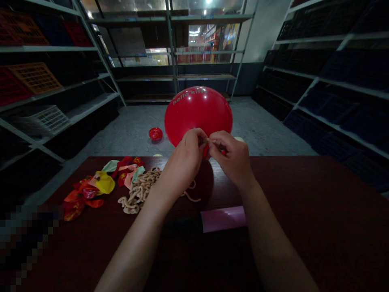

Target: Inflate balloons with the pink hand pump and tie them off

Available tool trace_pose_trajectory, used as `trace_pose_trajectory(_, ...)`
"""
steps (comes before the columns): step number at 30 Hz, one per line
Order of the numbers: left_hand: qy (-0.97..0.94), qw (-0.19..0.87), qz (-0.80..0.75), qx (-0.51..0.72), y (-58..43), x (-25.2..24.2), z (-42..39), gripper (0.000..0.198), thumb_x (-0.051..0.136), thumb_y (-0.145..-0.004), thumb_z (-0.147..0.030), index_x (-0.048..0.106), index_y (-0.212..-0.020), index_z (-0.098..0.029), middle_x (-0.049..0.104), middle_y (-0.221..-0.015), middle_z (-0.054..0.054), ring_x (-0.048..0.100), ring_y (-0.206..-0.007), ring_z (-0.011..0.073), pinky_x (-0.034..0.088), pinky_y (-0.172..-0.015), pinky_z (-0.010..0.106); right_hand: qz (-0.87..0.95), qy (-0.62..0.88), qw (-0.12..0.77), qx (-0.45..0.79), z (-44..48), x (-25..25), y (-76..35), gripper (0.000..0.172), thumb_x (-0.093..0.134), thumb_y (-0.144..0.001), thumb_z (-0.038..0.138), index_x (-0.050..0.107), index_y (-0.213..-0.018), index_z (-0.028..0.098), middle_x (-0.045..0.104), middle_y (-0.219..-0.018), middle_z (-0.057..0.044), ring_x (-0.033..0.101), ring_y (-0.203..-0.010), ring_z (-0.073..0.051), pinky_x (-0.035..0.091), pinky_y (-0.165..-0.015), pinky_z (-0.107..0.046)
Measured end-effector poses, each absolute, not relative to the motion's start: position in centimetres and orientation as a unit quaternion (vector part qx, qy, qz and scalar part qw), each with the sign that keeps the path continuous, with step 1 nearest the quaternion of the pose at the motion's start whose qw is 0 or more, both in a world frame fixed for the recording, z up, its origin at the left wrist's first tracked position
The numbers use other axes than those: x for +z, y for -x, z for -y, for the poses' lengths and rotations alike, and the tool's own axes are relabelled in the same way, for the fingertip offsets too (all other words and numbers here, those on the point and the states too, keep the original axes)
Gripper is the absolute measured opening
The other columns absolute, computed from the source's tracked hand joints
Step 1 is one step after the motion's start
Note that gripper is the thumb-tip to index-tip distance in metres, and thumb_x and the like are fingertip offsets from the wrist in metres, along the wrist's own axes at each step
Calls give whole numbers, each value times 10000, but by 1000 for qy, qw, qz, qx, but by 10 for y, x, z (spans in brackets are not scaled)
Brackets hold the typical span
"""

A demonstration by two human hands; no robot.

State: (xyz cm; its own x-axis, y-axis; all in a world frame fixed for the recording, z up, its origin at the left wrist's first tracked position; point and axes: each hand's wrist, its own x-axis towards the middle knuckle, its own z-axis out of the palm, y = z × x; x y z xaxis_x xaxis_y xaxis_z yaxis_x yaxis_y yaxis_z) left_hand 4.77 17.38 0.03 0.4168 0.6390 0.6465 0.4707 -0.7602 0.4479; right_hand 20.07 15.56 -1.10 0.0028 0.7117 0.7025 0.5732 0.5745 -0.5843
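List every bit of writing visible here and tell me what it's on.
"hello kitty": on the large red balloon, its last letters squeezed by the curve.
Too small to read: marks near that balloon's right edge.
Too small to read: blue shelf labels.
Too small to read: yellowish marks on the small red round item.
Unclear whether letters: marks on the limp red balloons.

With your left hand (190, 152) and your right hand (233, 152), you pinch a thin beige string (210, 140), close in front of the big red balloon (198, 113). On the dark table (304, 194), to the left of the balloon, there lie a heap of beige cord (142, 190) and, farther left, some limp coloured balloons (105, 182). Nearer to you than the balloon is a flat pink piece (224, 219). Behind the balloon stands a metal shelf (206, 76).
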Motion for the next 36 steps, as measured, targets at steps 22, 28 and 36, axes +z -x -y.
trace_pose_trajectory(22,-828,51,-375,414,-53,1,-170,82,452,-957,-167,502,-1021,-170,592,-1005,101,572,-919,190,476,-802,336,703,456,543,63,-156,-12,-202,73,537,-860,194,594,-881,234,625,-731,31,583,-649,-114,435,-620,-264)
trace_pose_trajectory(28,-812,113,-373,434,-51,1,-173,42,478,-954,-192,505,-982,-176,614,-976,89,579,-905,183,472,-798,336,743,437,506,14,-156,-10,-203,107,511,-872,153,587,-851,226,618,-728,38,550,-621,-92,411,-619,-244)
trace_pose_trajectory(36,-802,230,-361,417,-42,7,-172,79,471,-951,-188,523,-892,-181,626,-864,43,583,-807,149,474,-738,297,778,438,450,-11,-152,-8,-205,113,516,-896,167,612,-863,216,643,-758,19,570,-666,-100,412,-647,-243)
